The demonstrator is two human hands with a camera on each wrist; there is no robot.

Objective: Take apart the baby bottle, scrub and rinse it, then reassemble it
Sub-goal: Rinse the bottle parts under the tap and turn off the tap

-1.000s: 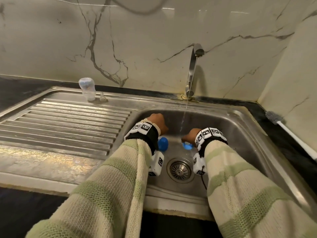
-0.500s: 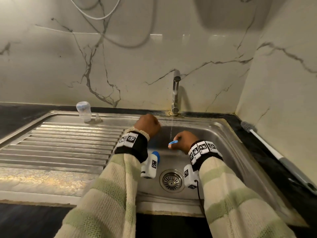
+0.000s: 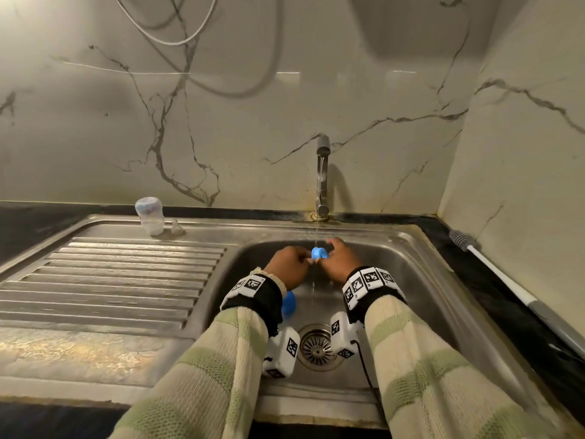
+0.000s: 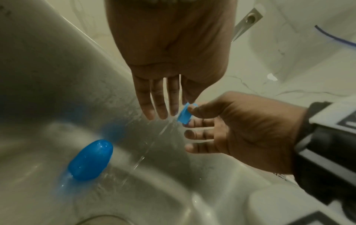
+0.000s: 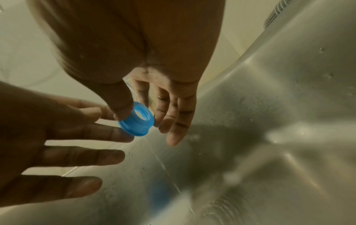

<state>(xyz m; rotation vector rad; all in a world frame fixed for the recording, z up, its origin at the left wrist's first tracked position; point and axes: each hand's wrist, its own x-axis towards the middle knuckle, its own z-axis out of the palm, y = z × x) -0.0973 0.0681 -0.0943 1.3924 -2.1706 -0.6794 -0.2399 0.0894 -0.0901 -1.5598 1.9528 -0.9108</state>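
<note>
Under the thin stream from the tap (image 3: 323,175), my right hand (image 3: 340,259) pinches the blue collar ring (image 3: 318,253) between thumb and fingers. The right wrist view shows the ring (image 5: 138,121) tilted with its threaded inside facing the camera. My left hand (image 3: 289,264) reaches in from the left with straight fingers (image 5: 108,132) touching the ring's flange. The blue cap (image 4: 90,159) lies on its side on the sink floor, partly hidden by my left wrist in the head view. On the back of the drainboard, the clear bottle body (image 3: 149,215) stands upside down, the nipple (image 3: 177,228) beside it.
The steel sink (image 3: 411,236) has a drain strainer (image 3: 317,346) near the front of the basin. A ribbed drainboard (image 3: 110,274) runs to the left. A long-handled bottle brush (image 3: 493,267) lies on the dark counter at the right, against the marble wall.
My right hand lifted the blue ring off the sink floor into the running water. My left hand rose from near the cap and came to touch the ring.
</note>
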